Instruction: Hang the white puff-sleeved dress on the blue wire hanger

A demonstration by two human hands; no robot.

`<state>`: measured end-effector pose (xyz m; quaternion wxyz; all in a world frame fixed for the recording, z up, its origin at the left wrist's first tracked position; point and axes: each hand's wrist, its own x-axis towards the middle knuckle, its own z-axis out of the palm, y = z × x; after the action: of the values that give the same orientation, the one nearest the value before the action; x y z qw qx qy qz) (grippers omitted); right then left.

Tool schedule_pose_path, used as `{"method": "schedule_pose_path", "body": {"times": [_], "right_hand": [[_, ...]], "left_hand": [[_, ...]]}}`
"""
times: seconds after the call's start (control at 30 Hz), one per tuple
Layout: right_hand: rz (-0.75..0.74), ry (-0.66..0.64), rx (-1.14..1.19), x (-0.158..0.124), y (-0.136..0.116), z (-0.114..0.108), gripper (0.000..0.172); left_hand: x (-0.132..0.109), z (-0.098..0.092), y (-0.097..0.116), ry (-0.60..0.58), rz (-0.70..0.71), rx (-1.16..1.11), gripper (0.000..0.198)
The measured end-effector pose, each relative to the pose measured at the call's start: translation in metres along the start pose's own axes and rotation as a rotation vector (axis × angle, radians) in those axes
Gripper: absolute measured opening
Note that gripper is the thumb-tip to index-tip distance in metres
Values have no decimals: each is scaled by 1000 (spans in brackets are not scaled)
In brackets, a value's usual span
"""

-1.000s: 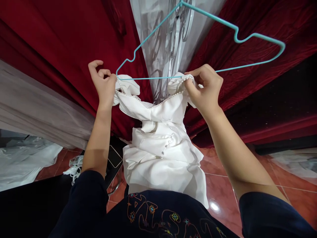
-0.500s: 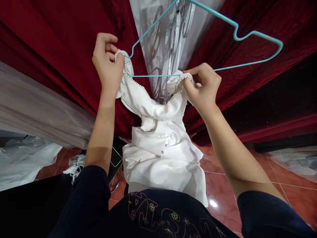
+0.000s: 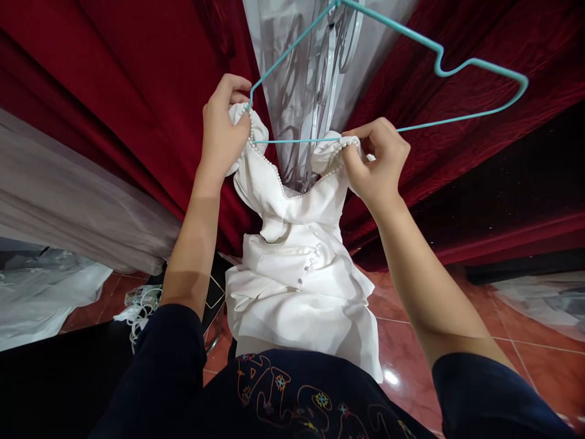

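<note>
The white dress (image 3: 295, 262) seems pinched between fingers (image 3: 364, 130) at both sleeves (image 3: 260, 129).

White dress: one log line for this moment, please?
left hand: pinches dress at beaded edge | right hand: pinches dress too | hanger: left end hidden, right end bare

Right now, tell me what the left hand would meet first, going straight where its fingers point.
Likely the thin turquoise clothes hanger, close ahead of the left hand; depth is unclear.

1 white glare spot (image 3: 392, 378) gleams on the shiny floor (image 3: 402, 341).
</note>
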<state>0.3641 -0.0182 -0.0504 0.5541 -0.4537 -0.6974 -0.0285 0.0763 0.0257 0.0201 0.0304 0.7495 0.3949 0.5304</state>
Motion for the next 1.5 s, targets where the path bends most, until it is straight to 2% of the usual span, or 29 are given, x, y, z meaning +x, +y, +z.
{"method": "schedule_pose_path", "body": {"times": [0.17, 0.3, 0.47, 0.53, 0.63, 0.67, 0.7, 0.83, 0.9, 1.0, 1.07, 1.1, 1.17, 1.2, 1.27, 1.37, 1.43, 1.5], "right_hand": [[2, -79, -82, 1, 4, -1, 19], [34, -146, -137, 1, 6, -3, 20], [89, -101, -49, 1, 0, -4, 16], [97, -87, -24, 2, -2, -3, 13], [76, -66, -6, 2, -3, -2, 17], [69, -68, -8, 2, -2, -1, 19], [62, -77, -17, 2, 0, 0, 20], [37, -115, -88, -1, 7, 1, 21], [4, -92, -70, -3, 10, 0, 23], [-111, -79, 6, -5, 17, -3, 29], [-256, -21, 37, -4, 25, -9, 33], [-335, 59, 43, -3, 31, -14, 34], [-444, 297, 40, 3, 45, -30, 32], [-450, 406, 34, 8, 52, -40, 29], [-356, 513, 41, 19, 68, -63, 23], [-74, 428, 100, 38, 85, -91, 31], [72, 389, 46, 49, 94, -99, 29], [179, 371, -64, 58, 101, -94, 25]], "left_hand": [[-10, -3, 6, 56, -71, 199, 40], [-19, -8, 18, 81, -16, 165, 16], [-14, -15, 11, 85, 73, 172, 11], [-14, -12, 11, 142, 105, 201, 14], [-21, 4, 26, 248, 185, 216, 12], [-25, 12, 34, 240, 210, 191, 8], [-29, 21, 42, 185, 217, 155, 8], [-46, 54, 56, -197, 141, 37, 21], [-53, 66, 54, -242, 66, 60, 23], [-57, 72, 51, -201, 3, 66, 22], [-56, 69, 52, -206, -12, 25, 22], [-55, 67, 53, -208, -17, 9, 22], [-51, 59, 53, -197, -22, 5, 24], [-49, 56, 52, -187, -19, 13, 25], [-47, 51, 49, -175, -15, 23, 28], [-47, 50, 49, -186, -31, 6, 28], [-49, 53, 53, -194, -52, 2, 28], [-50, 55, 57, -192, -67, 14, 27]]}}
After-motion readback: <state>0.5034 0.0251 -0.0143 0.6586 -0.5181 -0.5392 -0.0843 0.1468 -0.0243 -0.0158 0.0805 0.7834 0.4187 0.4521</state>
